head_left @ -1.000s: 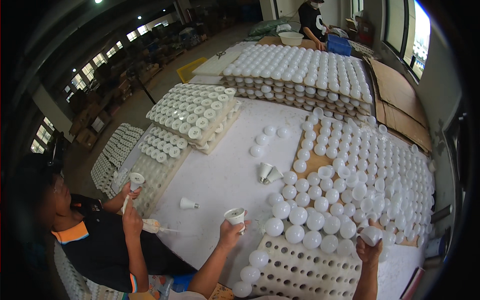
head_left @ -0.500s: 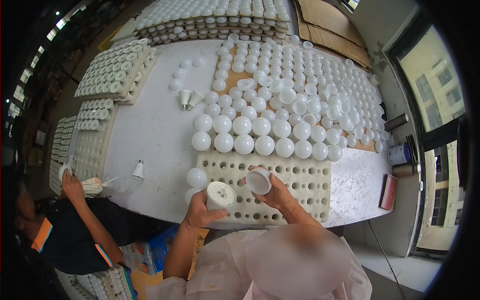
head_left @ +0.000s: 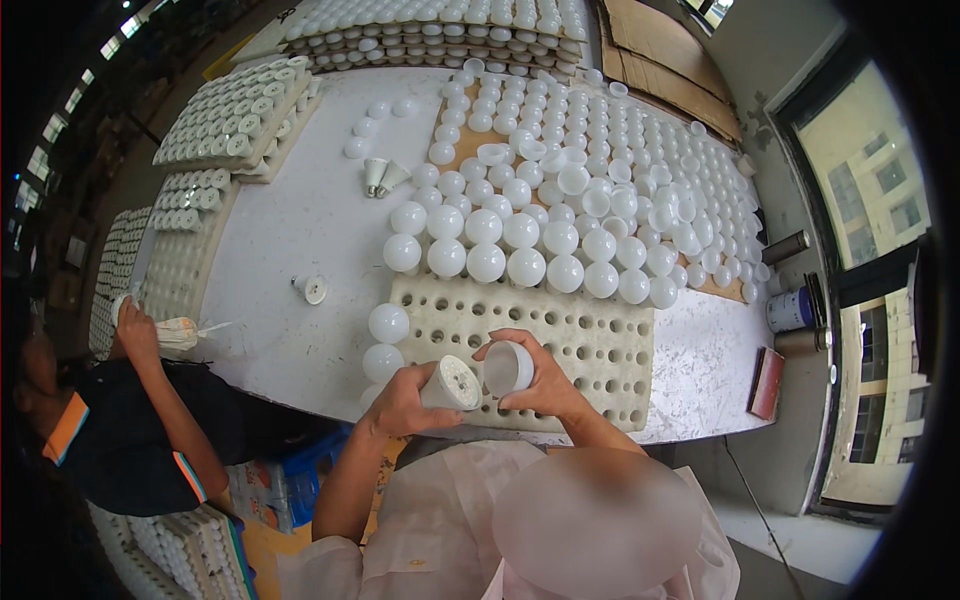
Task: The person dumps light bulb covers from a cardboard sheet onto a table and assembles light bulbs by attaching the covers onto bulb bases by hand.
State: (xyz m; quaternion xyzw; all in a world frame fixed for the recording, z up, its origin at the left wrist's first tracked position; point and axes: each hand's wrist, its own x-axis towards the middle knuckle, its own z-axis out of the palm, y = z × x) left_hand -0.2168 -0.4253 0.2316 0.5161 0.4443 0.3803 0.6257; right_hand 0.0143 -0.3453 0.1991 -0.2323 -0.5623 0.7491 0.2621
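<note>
My left hand [head_left: 400,402] is wrapped round a white LED bulb base [head_left: 455,384], its round circuit board facing up and toward the right. Close beside it, my right hand [head_left: 550,385] grips a white bulb cover [head_left: 508,368] by its sides, the hollow open end turned to the left toward the base. A narrow gap separates the two parts. Both hands are above the near edge of a pale tray with rows of holes [head_left: 540,312]. Bulbs with round white covers [head_left: 526,266] stand along the tray's far rows, and a few more [head_left: 388,323] along its left side.
Loose white covers [head_left: 596,203] crowd the board beyond. A single bulb base [head_left: 313,289] lies on the white table [head_left: 270,240], and two more [head_left: 376,178] lie farther back. Stacked trays [head_left: 230,115] stand at left, near a co-worker's hand [head_left: 137,332]. A dark red box [head_left: 766,384] is at right.
My hands have brought the base and cover closer together, the base tilting toward the cover. The single base on the table has turned, its round end now facing right. The head view has shifted slightly.
</note>
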